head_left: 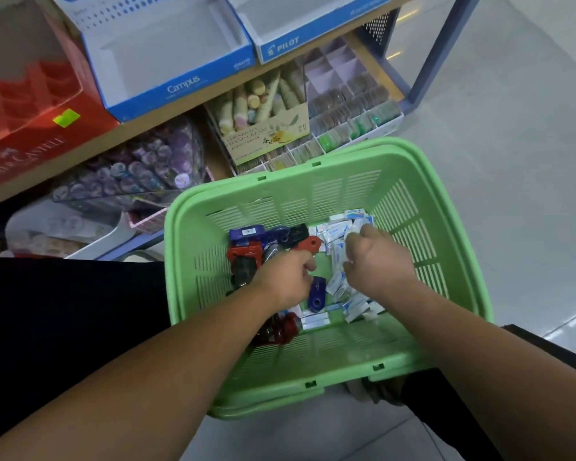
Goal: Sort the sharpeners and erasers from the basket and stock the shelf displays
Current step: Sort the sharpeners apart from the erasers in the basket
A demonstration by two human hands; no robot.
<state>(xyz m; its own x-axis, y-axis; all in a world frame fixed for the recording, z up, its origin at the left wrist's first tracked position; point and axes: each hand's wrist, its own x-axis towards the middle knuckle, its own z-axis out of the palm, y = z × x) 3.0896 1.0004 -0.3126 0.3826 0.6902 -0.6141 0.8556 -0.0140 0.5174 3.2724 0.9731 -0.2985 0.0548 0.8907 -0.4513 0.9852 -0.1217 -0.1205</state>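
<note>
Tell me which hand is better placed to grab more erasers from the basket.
Right. The right hand is curled round white-and-blue erasers on the right side of the green basket; the left hand sits over the sharpeners on the left.

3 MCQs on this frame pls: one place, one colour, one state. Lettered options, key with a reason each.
1. Where in the basket do the white-and-blue erasers lie?
A. right side
B. left side
C. on its rim

2. The basket is:
A. red
B. blue
C. green

3. The left hand and right hand are:
A. flat on the shelf
B. fingers curled, down in the basket
C. gripping the rim

Key:
1 A: they pile around the right hand, with the sharpeners on the opposite side.
2 C: its walls and rim are green.
3 B: both hands sit among the items, fingers curled.
</note>
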